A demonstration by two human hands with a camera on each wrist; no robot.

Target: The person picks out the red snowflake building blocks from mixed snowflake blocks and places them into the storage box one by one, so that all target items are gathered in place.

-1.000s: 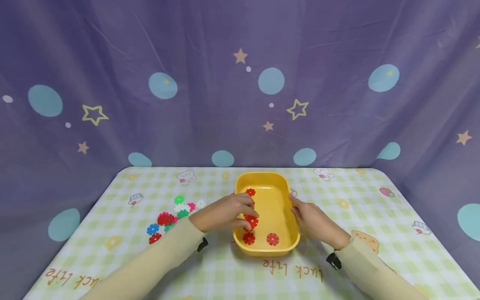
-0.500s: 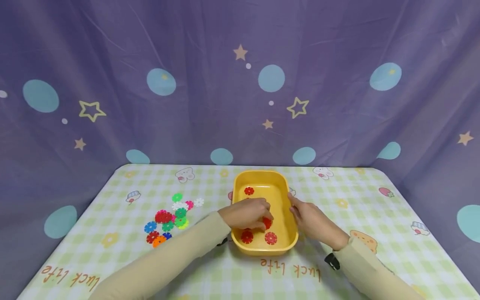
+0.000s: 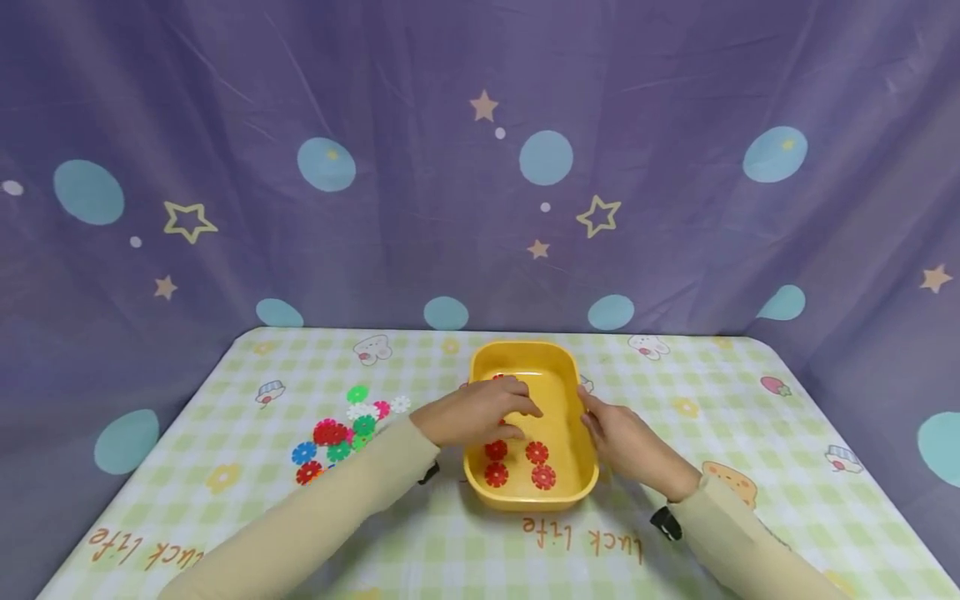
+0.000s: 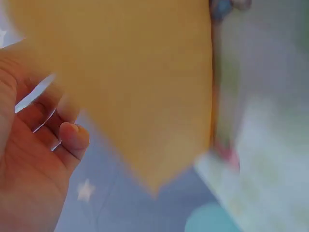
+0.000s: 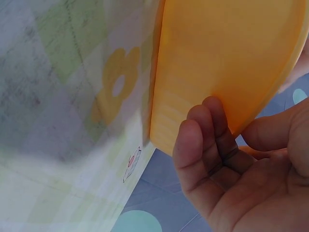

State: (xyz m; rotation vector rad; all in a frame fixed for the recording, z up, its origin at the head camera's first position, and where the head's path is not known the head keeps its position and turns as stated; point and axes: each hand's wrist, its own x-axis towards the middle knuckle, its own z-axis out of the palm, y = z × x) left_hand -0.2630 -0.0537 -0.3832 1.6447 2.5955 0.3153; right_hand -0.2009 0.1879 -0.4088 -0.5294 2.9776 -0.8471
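Observation:
My right hand point(image 3: 624, 437) grips the right rim of a yellow plastic tray point(image 3: 557, 400); the right wrist view has its thumb over the rim point(image 5: 270, 99) and the fingers against the outer wall. Over the tray's left side is my left hand point(image 3: 480, 412), thumb and fingers spread apart with nothing visible between them. Below it lie red snowflake discs on the tray floor, among them a lower right one point(image 3: 543, 477), one just above it point(image 3: 537, 452) and a lower left one point(image 3: 497, 474). Other red discs are partly hidden by the left hand.
Left of the tray, loose snowflake discs are scattered in several colours, including a blue one point(image 3: 303, 452), a green one point(image 3: 357, 393) and a white one point(image 3: 401, 404). A checked cloth point(image 3: 675, 375) covers the table. Behind it hangs a purple curtain point(image 3: 405, 250).
My left hand reached right and down into the tray with a red disc, let it go above the lower right disc, then drew back left and up. The right hand stayed on the rim.

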